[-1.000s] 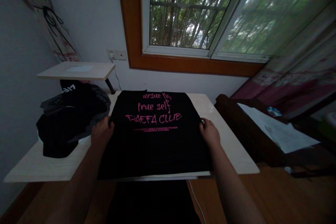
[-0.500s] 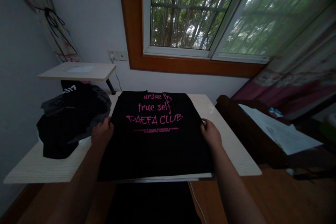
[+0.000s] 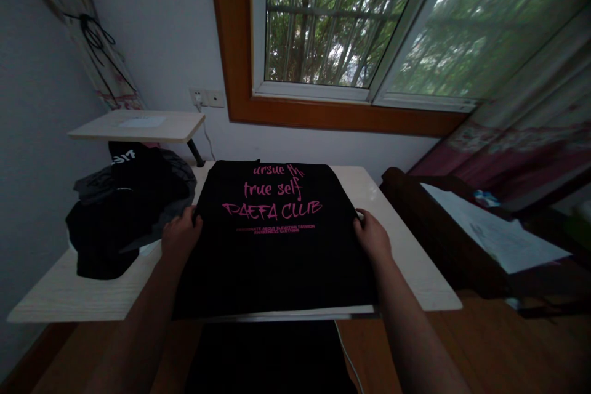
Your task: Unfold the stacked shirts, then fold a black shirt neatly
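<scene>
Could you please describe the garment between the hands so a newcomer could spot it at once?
Find the window, then the pale table below it. The black garment lies there spread flat, between the left hand and right hand. Unlike the crumpled clothes to its left, it shows pink lettering.

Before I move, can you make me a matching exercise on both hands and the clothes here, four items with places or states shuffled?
Things:
1. Left hand
2. Right hand
3. Printed garment
4. Clothes pile

Places or states:
A. At the printed garment's right edge
B. In a rumpled heap
C. At the printed garment's left edge
D. Spread on the table, pink lettering facing up

Right pairs: 1-C, 2-A, 3-D, 4-B
</scene>
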A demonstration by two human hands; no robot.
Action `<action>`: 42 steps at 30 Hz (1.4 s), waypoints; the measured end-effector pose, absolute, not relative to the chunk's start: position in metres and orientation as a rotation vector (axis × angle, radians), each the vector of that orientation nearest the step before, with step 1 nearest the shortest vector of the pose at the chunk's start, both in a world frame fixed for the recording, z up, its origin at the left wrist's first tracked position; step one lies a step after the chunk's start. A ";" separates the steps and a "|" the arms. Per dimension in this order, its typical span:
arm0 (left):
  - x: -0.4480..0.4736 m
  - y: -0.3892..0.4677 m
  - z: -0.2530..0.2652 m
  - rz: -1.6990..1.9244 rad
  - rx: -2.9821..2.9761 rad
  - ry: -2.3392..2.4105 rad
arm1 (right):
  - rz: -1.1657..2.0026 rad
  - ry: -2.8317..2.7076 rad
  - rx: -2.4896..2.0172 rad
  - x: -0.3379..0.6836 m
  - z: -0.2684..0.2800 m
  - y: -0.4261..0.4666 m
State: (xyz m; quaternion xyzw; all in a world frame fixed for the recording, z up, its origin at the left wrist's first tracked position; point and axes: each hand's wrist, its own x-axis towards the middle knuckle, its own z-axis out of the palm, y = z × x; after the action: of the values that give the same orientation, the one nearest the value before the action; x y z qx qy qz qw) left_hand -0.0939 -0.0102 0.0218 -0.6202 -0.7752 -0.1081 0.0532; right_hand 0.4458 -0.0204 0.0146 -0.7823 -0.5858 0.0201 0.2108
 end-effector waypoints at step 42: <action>-0.084 -0.040 0.031 -0.098 -2.051 -2.140 | -0.313 -1.932 -2.496 0.421 0.030 -0.070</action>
State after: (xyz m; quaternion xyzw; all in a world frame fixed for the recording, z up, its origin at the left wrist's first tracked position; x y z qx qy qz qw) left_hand -0.0838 -0.0401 0.0308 -0.6890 -0.7187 -0.0329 0.0877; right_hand 0.4212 -0.0697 0.0300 -0.7868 -0.6091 -0.0987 -0.0150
